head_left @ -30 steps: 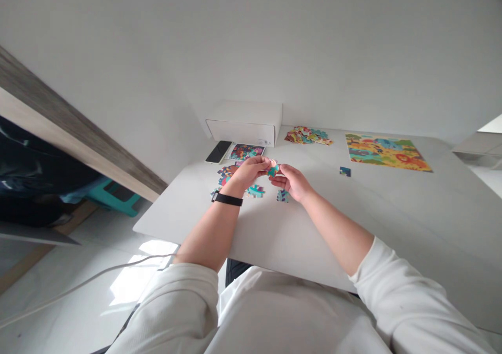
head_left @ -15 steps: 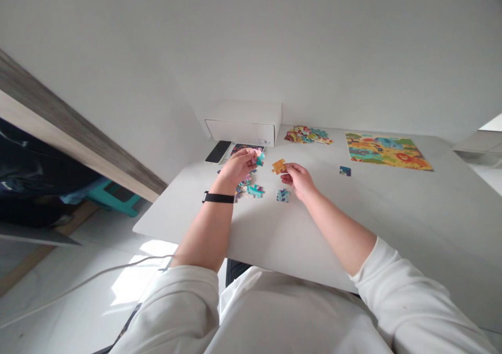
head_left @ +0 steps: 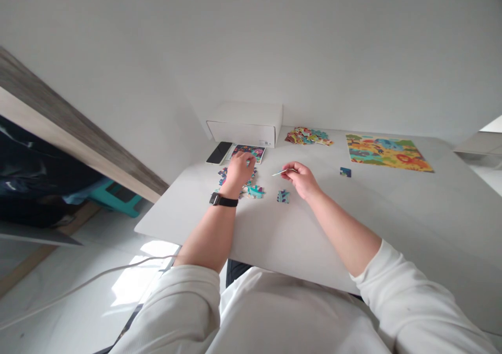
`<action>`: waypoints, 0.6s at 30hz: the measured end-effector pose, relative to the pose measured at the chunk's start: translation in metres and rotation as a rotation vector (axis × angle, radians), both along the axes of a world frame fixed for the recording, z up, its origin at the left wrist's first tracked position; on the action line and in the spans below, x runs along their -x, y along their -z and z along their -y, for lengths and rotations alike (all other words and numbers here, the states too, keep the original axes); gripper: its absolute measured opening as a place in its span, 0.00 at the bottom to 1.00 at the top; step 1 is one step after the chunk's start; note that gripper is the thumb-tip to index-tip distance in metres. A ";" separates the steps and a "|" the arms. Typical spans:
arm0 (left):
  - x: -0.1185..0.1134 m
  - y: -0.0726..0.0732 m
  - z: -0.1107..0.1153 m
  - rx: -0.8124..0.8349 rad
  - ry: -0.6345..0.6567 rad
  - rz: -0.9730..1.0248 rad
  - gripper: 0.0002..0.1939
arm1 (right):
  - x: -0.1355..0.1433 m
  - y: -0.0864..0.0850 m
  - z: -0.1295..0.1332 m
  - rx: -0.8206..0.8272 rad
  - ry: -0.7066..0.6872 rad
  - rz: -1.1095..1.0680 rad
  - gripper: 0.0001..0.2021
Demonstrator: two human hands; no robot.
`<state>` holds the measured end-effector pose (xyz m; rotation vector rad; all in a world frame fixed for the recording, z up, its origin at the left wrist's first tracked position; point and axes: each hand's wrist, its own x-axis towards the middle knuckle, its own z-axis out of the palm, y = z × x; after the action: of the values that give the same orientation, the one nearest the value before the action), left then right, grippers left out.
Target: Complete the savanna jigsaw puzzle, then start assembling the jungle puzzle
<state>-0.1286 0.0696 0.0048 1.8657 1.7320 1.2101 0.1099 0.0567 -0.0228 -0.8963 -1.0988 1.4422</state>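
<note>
My right hand (head_left: 300, 179) pinches a puzzle piece (head_left: 279, 173) between thumb and fingertips, held nearly edge-on above the table. Below it, a teal and purple puzzle piece (head_left: 283, 196) lies flat on the tabletop. My left hand (head_left: 240, 170), with a black watch (head_left: 223, 200) at the wrist, hovers over a pile of loose puzzle pieces (head_left: 254, 191). Its fingers curl downward, and whatever they may hold is hidden. Just behind that hand lies a dark, colourful picture card (head_left: 257, 152), partly covered by it.
A white box (head_left: 241, 130) stands against the wall, with a phone (head_left: 219, 152) in front. Another heap of puzzle pieces (head_left: 308, 135) lies beside the box. To the right are a single dark blue piece (head_left: 345, 172) and a yellow animal picture (head_left: 388, 152). The white table (head_left: 274, 239) has a rounded left corner.
My left hand has drawn back over the pile; the pink and teal piece it held no longer shows. My right hand has turned its piece from face-on to nearly edge-on.
</note>
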 end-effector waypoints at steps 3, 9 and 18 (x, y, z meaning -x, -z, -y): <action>-0.027 -0.004 0.006 0.131 0.247 0.240 0.19 | -0.001 -0.002 0.001 -0.027 0.003 0.001 0.13; -0.060 -0.005 0.020 0.300 0.477 0.307 0.19 | -0.013 -0.004 0.004 -0.064 0.019 0.114 0.09; -0.078 0.001 0.025 0.318 0.447 0.687 0.26 | -0.060 -0.005 0.027 -0.047 -0.076 0.221 0.19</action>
<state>-0.0505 0.0442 0.0036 1.3237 0.9967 1.1237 0.1695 0.0299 -0.0177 -1.0076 -1.3376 1.3970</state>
